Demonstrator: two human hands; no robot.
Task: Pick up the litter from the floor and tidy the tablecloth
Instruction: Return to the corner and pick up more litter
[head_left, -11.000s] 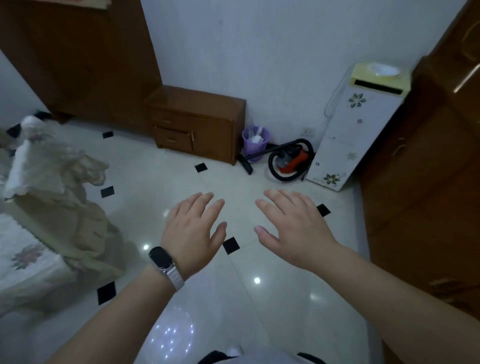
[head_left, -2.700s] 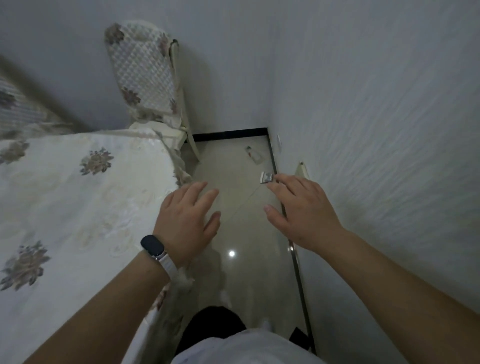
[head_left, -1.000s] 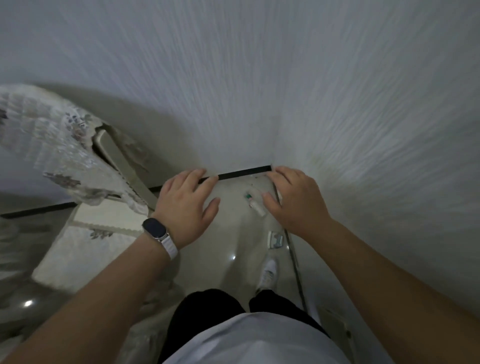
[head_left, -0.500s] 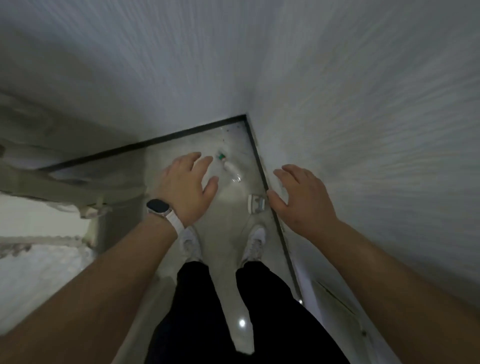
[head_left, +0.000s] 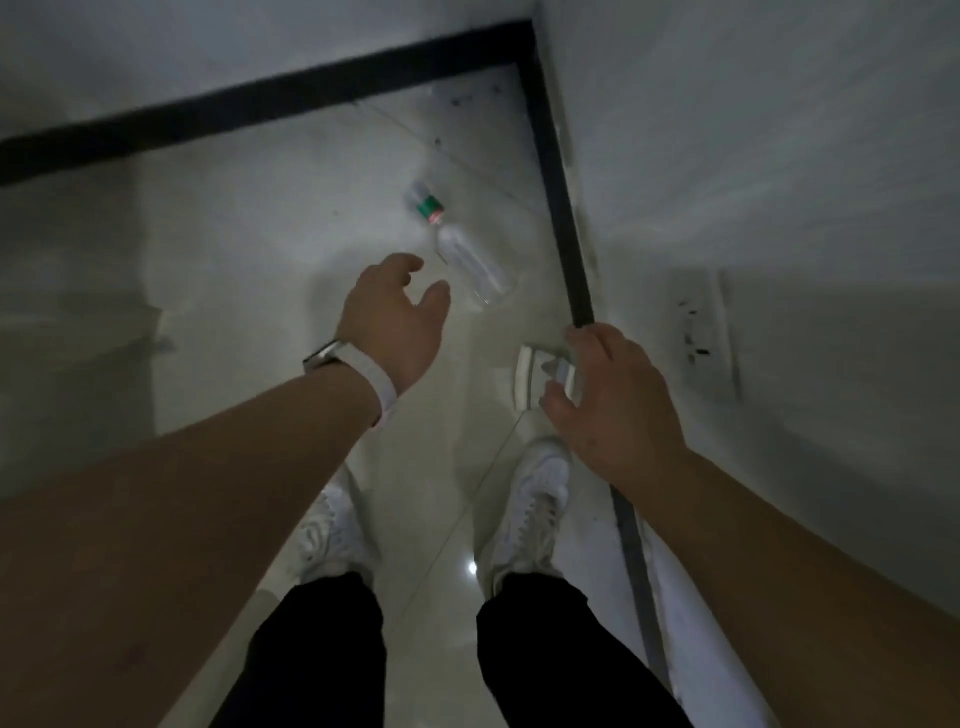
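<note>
Clear bottle (head_left: 470, 265) (green cap) flat on floor (head_left: 260, 260), white packet (head_left: 527, 376) nearby.

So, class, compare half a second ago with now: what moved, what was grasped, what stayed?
Both hands reached lower. The left hand now hovers, open, beside the clear plastic bottle with the green cap; the right hand curls over the small white packet, though contact is unclear. Bottle, packet and white shoes stayed put on the pale floor.

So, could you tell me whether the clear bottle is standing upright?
No, the clear bottle lies on its side on the floor, cap toward the corner.
</note>
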